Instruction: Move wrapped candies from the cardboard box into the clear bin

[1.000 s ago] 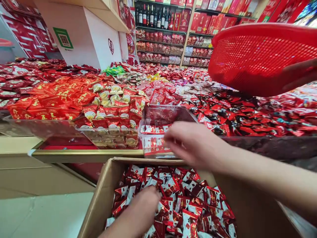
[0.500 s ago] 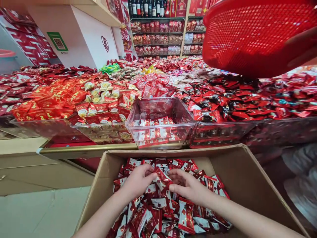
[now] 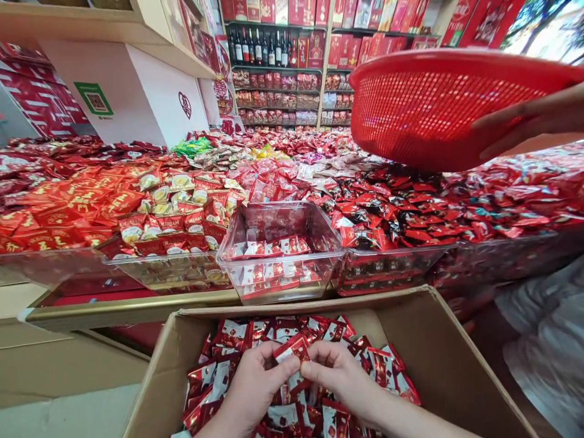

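Reaching into the cardboard box (image 3: 438, 359), your left hand (image 3: 255, 389) and right hand (image 3: 340, 377) meet at 6 o'clock, each grip pinching a red candy packet (image 3: 292, 348) among the heap, box walls well apart, clear bin (image 3: 280, 252) at 12 o'clock.

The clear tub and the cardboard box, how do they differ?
The clear tub sits up on the counter edge; the cardboard box sits lower, in front of it. The tub is see-through and only partly filled; the box is opaque, larger, and heaped with candies. Both hands, left and right, are in the box, none in the tub. Both hold similar red-and-white wrapped candies.
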A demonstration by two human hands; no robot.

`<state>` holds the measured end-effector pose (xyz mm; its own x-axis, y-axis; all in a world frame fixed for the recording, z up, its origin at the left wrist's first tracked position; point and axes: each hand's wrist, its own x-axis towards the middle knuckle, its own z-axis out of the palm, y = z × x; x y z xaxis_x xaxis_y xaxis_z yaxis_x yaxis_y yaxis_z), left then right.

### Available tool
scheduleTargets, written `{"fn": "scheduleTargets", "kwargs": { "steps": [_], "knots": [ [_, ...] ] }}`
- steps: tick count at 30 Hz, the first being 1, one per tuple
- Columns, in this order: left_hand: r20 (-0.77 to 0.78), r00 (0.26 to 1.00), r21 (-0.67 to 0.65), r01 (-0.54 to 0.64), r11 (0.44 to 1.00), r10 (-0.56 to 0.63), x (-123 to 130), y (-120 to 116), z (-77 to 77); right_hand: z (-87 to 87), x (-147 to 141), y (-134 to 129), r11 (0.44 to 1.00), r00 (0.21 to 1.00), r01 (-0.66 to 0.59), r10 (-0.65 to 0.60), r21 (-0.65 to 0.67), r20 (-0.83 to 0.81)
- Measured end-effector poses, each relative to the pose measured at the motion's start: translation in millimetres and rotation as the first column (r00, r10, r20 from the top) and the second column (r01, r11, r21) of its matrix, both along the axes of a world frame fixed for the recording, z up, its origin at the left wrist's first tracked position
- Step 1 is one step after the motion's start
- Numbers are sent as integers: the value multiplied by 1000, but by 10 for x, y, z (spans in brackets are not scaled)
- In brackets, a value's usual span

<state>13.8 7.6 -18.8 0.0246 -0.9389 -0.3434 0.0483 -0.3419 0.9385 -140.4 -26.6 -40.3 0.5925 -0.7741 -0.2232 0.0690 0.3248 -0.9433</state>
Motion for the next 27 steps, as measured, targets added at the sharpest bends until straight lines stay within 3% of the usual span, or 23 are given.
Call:
{"fn": "scheduleTargets", "kwargs": {
  "steps": [4, 9, 15, 19, 23, 25, 26, 27],
  "knots": [
    [13, 999, -13, -30, 999, 30, 36, -7, -2, 50, 12, -32, 998, 999, -13, 11, -67, -31],
    [-116, 985, 36, -121, 992, 125, 20, -18, -7, 96, 39, -32, 995, 998, -1, -5, -101, -61],
    [-134, 991, -90, -26, 996, 14, 4, -4, 115, 123, 59, 5, 998, 998, 49, -51, -47, -44],
    [-41, 995, 30, -87, 996, 88, 7, 9, 101, 164, 60, 37, 998, 998, 32, -35, -45, -48],
    [-116, 989, 68, -86, 994, 94, 15, 4, 33, 175, 43, 57, 996, 996, 17, -24, -84, -81],
    [-81, 992, 55, -90, 994, 94, 25, -5, 29, 176, 12, 66, 983, 988, 21, -49, -184, -148],
    [-43, 993, 46, -104, 994, 106, 31, -10, 34, 182, -8, 70, 952, 976, 25, -89, -304, -199],
    [-2, 992, 29, -122, 992, 122, 38, -14, 42, 193, -30, 72, 884, 958, 12, -144, -467, -247]
  ]
}}
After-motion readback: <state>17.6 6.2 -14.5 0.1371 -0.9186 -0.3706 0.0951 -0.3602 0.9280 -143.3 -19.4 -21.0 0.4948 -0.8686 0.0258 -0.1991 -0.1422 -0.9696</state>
